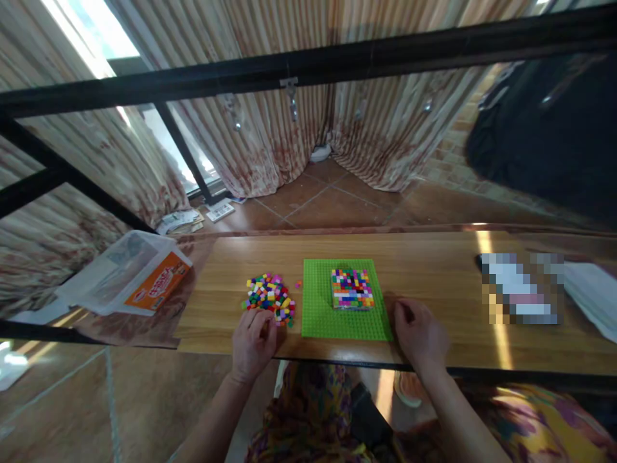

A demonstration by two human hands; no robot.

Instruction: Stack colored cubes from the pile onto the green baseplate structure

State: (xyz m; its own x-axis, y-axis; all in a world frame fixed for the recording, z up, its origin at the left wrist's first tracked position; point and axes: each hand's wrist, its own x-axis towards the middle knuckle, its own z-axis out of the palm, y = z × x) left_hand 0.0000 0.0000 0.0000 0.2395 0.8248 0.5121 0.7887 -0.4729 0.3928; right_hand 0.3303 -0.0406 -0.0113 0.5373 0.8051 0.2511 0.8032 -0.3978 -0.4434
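— Shown in the head view, at the centre of the table [434, 270]?
— A green studded baseplate [318, 315], lying flat near the front edge. Set on it, right of the middle: a roughly square multicoloured brick build [353, 289], tightly packed, with bare green studs on all sides.

— And left of the baseplate?
— A loose brick pile [270, 292] in mixed colours, resting directly on the wood-grain surface. In the gap between pile and baseplate: a small orange-and-pink piece [299, 283], apart from both.

— Position and state of the left hand [254, 337]?
— At the near edge of the brick pile, fingers bent inward, thumb close to the fingertips. Impossible to tell whether pinching a brick.

— And of the right hand [418, 331]?
— Just beside the right edge of the baseplate, near its front corner, fingers loosely curled. Contents of the grip, if any, hidden from this angle.

— Surroundings?
— At far left, a translucent plastic box [139, 247] with an orange label [158, 281]. At far right, a pixelated object [518, 289], too obscured to identify. Behind, striped curtains [270, 141] above a tiled floor [318, 202].
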